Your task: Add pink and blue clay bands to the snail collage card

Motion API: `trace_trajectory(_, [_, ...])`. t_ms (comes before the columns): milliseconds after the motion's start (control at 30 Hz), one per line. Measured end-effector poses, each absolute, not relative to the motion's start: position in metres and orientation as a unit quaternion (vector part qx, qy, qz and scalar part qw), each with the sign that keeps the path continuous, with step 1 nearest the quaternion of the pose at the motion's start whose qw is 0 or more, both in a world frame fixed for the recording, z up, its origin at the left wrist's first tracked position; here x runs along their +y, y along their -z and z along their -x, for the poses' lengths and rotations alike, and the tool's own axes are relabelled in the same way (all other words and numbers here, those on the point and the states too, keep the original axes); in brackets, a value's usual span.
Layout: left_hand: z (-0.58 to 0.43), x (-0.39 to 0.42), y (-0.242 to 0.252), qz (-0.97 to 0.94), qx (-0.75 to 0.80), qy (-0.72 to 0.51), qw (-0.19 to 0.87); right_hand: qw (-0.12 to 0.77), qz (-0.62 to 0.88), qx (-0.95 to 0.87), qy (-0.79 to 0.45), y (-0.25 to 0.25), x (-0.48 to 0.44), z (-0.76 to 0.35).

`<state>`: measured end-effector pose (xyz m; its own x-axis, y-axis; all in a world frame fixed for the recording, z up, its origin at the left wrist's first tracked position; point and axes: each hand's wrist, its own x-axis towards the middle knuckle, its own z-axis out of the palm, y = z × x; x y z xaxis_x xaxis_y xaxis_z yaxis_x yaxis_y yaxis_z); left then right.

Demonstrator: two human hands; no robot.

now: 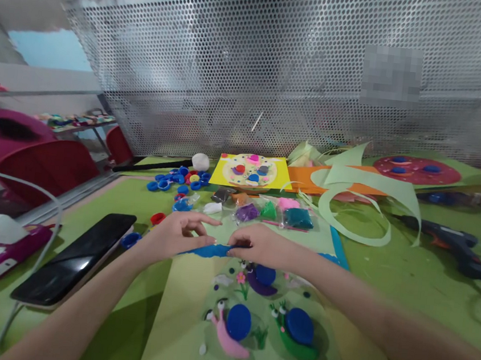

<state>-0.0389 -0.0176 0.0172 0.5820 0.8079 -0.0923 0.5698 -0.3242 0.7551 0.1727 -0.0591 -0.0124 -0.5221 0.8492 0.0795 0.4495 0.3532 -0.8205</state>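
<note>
Left hand (181, 232): thumb and index parted, nothing visible between them, hovering over or lightly on the strip; contact unclear. Right hand (259, 244): fingers curled down at the strip's middle. Pinching or just pressing, can't tell.

Thing in hand: narrow bright-blue strip with a wavy edge (211, 250), running crosswise under both hands along the far end of a pale yellow-green sheet (179, 311). Material unclear. Hands sit close together, probably so both can work the same short stretch.

Nearer than the hands, on the sheet: pink modelled snail with a round blue shell (224, 336), green modelled snail with a round blue shell (300, 329). Forearms straddle them, likely to keep off the raised parts.

Just beyond the hands: clear bag of teal clay-like material (298, 218) among other colours, presumably for easy reach. Beyond left hand: loose blue plastic caps (167, 182), grouped.

Left of left forearm: black phone (77, 263), flat. Well right of right hand: dark glue gun (453, 242), lying on its side, apparently parked clear of the sheet.
</note>
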Motion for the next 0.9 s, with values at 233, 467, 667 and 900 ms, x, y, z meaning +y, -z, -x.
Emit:
trace_trajectory(233, [0.041, -0.016, -0.015, -0.8, 0.42, -0.146, 0.403, 0.254, 0.415, -0.785, -0.384, 0.014, -0.058, -0.173])
trace_trajectory(467, [0.046, -0.012, -0.018, -0.798, 0.424, -0.111, 0.414, 0.248, 0.416, -0.793, -0.37, 0.013, -0.057, -0.173])
trace_trajectory(667, [0.052, -0.009, -0.018, -0.791, 0.433, -0.109, 0.418, 0.251, 0.414, -0.796, -0.363, 0.017, -0.056, -0.174])
trace_trajectory(900, [0.048, -0.013, -0.017, -0.809, 0.427, -0.122, 0.385, 0.249, 0.412, -0.797, -0.365, 0.018, -0.056, -0.174])
